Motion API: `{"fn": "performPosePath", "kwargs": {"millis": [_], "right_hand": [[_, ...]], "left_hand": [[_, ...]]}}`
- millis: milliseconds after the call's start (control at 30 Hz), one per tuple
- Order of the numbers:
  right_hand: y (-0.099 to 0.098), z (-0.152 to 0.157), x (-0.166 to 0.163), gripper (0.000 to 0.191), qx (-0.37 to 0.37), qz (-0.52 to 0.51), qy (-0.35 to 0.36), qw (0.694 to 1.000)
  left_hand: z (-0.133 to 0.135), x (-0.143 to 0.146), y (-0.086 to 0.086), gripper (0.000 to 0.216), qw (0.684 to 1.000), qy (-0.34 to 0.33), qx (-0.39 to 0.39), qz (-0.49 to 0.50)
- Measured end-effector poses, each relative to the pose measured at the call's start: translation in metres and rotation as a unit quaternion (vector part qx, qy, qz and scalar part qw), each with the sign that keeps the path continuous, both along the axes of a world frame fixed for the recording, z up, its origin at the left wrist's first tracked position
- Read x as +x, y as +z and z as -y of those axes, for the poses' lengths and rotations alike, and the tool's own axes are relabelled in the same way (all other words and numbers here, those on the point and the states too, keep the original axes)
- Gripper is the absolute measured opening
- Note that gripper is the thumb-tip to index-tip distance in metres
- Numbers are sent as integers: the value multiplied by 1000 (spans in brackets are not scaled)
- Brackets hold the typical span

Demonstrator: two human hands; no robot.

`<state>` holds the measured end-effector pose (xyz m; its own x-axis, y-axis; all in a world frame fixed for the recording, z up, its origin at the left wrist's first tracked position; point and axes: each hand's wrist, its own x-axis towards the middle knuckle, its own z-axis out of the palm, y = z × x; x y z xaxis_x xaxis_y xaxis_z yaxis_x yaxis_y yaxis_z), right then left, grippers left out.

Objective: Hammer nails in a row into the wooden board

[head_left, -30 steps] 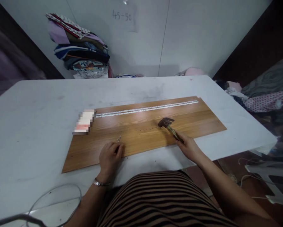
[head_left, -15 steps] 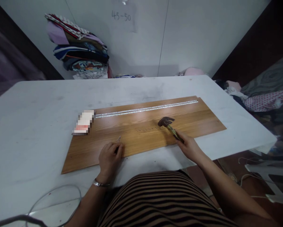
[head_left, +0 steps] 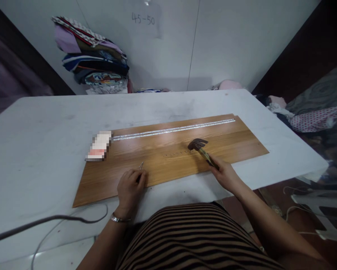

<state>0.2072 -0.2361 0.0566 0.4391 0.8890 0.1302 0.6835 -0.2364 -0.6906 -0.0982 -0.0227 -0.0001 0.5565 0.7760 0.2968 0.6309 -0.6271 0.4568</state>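
Note:
My left hand (head_left: 131,184) rests at the near edge of the wood-grain board (head_left: 227,144), fingers curled closed. Thin shiny metal pieces that look like nails (head_left: 141,165) poke out from its fingertips. My right hand (head_left: 223,173) is wrapped around the handle of a claw hammer (head_left: 198,144), whose dark head hangs over the middle of the board. Left of the hammer head, a row of small dark marks (head_left: 175,154) runs along the board; whether these are nails or holes I cannot tell. Two pale strips (head_left: 171,130) lie along the board's far side.
A blurred-out pale, flat object (head_left: 99,146) lies on the board's left end. The board sits on a white table (head_left: 39,150). A dark cable (head_left: 53,218) stretches over the lower left. Folded cloths (head_left: 98,56) are stacked by the back wall; a pale stool (head_left: 322,210) stands lower right.
At the lower left, the dark cable has shifted up and to the right, towards the board. Both hands and the hammer stay practically where they were.

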Motion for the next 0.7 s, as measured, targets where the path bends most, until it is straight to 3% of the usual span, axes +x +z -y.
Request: {"fn": "performPosePath", "kwargs": {"millis": [700], "right_hand": [[-3, 0, 2, 53, -10, 4, -9, 1000]], "left_hand": [[1, 0, -1, 30, 1000, 0, 1, 2]]}}
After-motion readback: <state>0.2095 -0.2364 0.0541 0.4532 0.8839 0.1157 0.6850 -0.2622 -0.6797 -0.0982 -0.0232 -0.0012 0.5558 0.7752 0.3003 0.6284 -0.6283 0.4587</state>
